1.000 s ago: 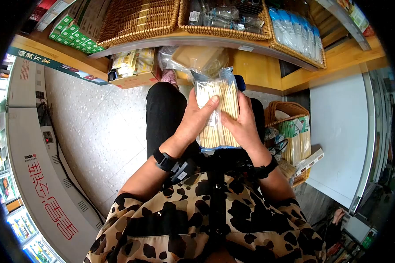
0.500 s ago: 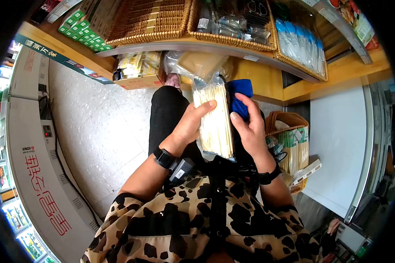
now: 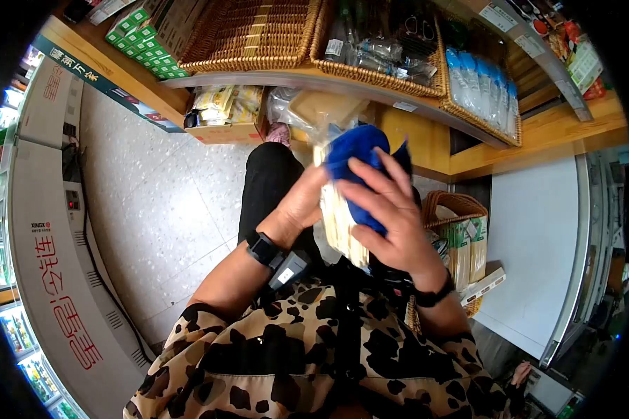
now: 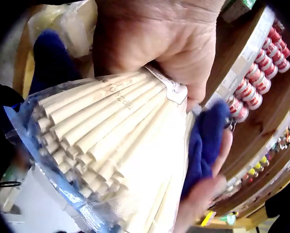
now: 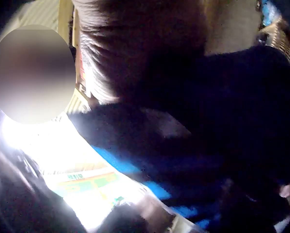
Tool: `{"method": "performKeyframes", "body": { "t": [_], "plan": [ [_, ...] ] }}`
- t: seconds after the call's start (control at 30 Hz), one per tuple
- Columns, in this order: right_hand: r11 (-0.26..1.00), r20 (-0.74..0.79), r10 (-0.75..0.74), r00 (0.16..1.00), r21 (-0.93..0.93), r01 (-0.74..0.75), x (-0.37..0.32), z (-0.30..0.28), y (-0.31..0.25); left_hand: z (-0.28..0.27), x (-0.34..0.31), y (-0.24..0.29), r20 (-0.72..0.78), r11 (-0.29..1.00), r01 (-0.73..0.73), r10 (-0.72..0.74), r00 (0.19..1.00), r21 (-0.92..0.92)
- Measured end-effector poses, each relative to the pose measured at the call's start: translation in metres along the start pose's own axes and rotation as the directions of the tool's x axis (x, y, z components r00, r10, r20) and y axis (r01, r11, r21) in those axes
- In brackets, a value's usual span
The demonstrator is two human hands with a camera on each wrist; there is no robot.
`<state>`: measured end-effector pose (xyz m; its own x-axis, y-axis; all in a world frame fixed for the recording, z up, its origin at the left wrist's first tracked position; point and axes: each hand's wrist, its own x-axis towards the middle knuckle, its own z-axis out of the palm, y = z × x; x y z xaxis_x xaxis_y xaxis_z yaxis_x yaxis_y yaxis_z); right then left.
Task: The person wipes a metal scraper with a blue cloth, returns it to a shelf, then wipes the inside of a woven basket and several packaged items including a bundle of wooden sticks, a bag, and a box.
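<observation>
My left hand grips a clear plastic pack of round wooden chopsticks from its left side, above my lap. Its fingers wrap the middle of the pack in the left wrist view, where the stick ends fan out inside the blue-edged bag. A blue cloth lies against the upper and right side of the pack. My right hand holds this cloth against the pack, fingers spread over it and thumb lower down. In the right wrist view the cloth is mostly in shadow.
Ahead is a wooden shelf with wicker baskets, and below it a carton of yellow packets. A wicker basket with more stick packs stands at the right. White freezer cabinets line the left.
Both hands held the pack a second ago. The right hand then took up the blue cloth and has brought it left, over the pack. The pack stays in the left hand.
</observation>
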<state>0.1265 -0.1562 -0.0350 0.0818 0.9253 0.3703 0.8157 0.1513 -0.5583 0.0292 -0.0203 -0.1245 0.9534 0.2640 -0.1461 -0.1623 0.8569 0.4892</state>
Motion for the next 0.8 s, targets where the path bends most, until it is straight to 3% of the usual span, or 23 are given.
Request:
{"method": "performKeyframes", "body": {
  "t": [0.03, 0.13, 0.2, 0.33, 0.5, 0.63, 0.73, 0.8],
  "plan": [
    [1.0, -0.042, -0.016, 0.999, 0.008, 0.016, 0.0, 0.014, 0.007, 0.006, -0.004, 0.001, 0.011, 0.999, 0.007, -0.008, 1.0, 0.049],
    [0.997, -0.165, 0.03, 0.986, 0.074, -0.018, 0.008, 0.027, 0.015, 0.001, -0.004, -0.006, -0.03, 0.999, -0.013, 0.012, 0.999, -0.04],
    [0.998, -0.283, 0.054, 0.958, 0.039, -0.044, 0.013, 0.031, 0.021, 0.0, -0.006, -0.002, -0.056, 0.997, 0.072, -0.074, 0.996, -0.028],
    [0.929, -0.358, 0.272, 0.893, 0.338, -0.147, 0.027, 0.032, 0.034, 0.0, -0.006, 0.001, -0.093, 0.993, 0.108, -0.103, 0.99, 0.049],
    [0.8, -0.241, 0.504, 0.83, 0.491, -0.344, 0.03, 0.031, 0.029, 0.005, 0.0, 0.002, -0.133, 0.99, -0.009, 0.029, 0.991, 0.144],
    [0.704, -0.181, 0.587, 0.789, 0.596, -0.387, 0.029, 0.032, 0.028, 0.006, 0.004, 0.007, -0.126, 0.976, -0.085, 0.112, 0.986, 0.201],
    [0.614, -0.077, 0.653, 0.754, 0.637, -0.466, 0.019, 0.037, 0.035, 0.015, 0.005, 0.016, -0.145, 0.981, -0.146, 0.163, 0.976, 0.125],
    [0.561, -0.036, 0.646, 0.762, 0.7, -0.442, 0.015, 0.038, 0.025, 0.017, 0.006, 0.021, -0.184, 0.974, -0.182, 0.206, 0.961, 0.135]
  ]
}}
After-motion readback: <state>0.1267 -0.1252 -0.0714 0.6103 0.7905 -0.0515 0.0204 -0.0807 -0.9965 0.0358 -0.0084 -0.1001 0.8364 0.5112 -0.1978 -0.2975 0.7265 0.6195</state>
